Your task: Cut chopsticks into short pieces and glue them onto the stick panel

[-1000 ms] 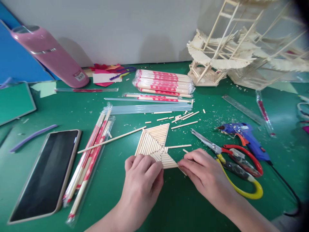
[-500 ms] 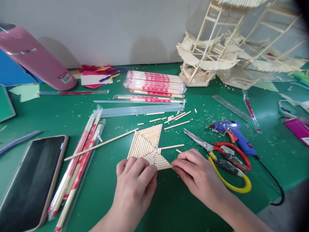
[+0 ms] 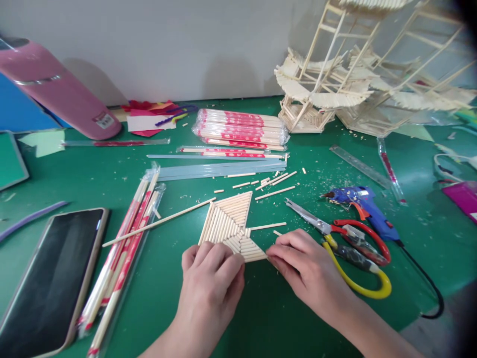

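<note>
A flat panel of glued wooden sticks (image 3: 227, 217), laid in triangular sections, rests on the green table. My left hand (image 3: 212, 276) is closed over its near left edge, with curled fingers pressing on the sticks and fingertips partly hidden. At the panel's near right corner, my right hand (image 3: 300, 258) pinches the tip; whether a separate stick sits between those fingers I cannot tell. One short stick (image 3: 268, 226) projects from the panel's centre toward the right. A long stick (image 3: 160, 221) reaches from the panel's upper left corner across the wrapped chopsticks (image 3: 124, 248).
Right of my right hand lie scissors (image 3: 350, 253) and a blue glue gun (image 3: 363, 209). Cut stick pieces (image 3: 276, 181) and glue sticks (image 3: 219, 170) lie beyond the panel. A phone (image 3: 52, 278) is at left, a pink bottle (image 3: 63, 89) behind, stick models (image 3: 320, 94) back right.
The whole view has shifted slightly to the right. Both hands keep the same hold on the panel.
</note>
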Demonstrator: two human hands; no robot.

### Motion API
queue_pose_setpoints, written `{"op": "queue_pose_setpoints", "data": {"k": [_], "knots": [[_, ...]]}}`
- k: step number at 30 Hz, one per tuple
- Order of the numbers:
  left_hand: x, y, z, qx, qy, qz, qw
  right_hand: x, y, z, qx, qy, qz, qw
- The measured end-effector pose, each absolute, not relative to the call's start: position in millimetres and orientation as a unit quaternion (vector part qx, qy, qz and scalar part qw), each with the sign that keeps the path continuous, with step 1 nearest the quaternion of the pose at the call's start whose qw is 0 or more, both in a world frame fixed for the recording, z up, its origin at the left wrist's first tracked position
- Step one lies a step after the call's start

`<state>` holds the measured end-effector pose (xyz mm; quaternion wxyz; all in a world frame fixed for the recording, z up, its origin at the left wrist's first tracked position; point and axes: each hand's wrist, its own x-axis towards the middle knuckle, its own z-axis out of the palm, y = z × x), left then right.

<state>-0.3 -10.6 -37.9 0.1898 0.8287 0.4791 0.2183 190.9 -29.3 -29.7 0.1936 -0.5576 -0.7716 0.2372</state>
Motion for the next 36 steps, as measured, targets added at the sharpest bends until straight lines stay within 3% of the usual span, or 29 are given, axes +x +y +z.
{"op": "queue_pose_setpoints", "data": {"k": [13,21,36], "knots": [[-1,-11,-37,0.818,0.489,0.228,0.198,193,-27,-26,-0.534,-0.799,0.221,0.166],[21,-25,-22,0.841,0.450,0.269,0.131,196,-36,-11,-0.522,-0.803,0.225,0.179],[32,-26,-25,0.888,0.372,0.232,0.136,199,-49,-1,-0.523,-0.792,0.228,0.219]]}}
